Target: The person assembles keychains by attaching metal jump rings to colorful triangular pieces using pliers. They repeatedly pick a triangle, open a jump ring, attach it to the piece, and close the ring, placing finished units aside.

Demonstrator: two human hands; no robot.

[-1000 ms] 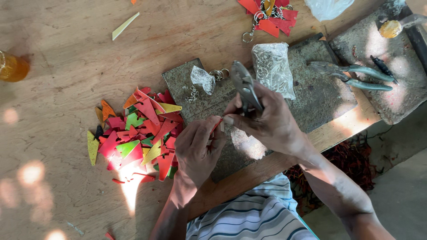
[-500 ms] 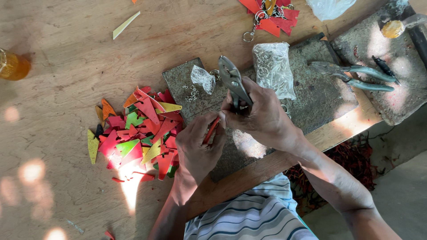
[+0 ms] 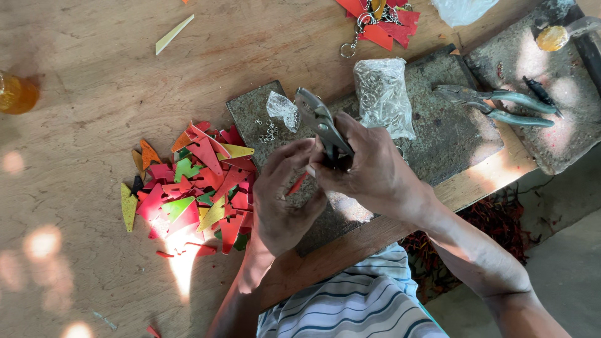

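My right hand (image 3: 369, 169) grips a pair of metal pliers (image 3: 322, 122), jaws pointing up and away over a grey stone slab (image 3: 432, 119). My left hand (image 3: 282, 197) pinches a small red pointed piece (image 3: 297, 183) right against the pliers. The two hands touch above the slab's near edge. To the left lies a heap of red, green, yellow and orange pointed pieces (image 3: 191, 181) on the wooden table (image 3: 94, 106).
Small clear bags of metal rings (image 3: 383, 94) and loose rings (image 3: 269, 130) lie on the slab. A second pair of pliers (image 3: 494, 103) rests on the right. Finished red pieces on rings (image 3: 375, 22) lie at the top. An orange glass (image 3: 15, 94) stands far left.
The pliers have tilted and shifted a little left in my right hand. My left hand has brought the red piece up closer to the pliers.
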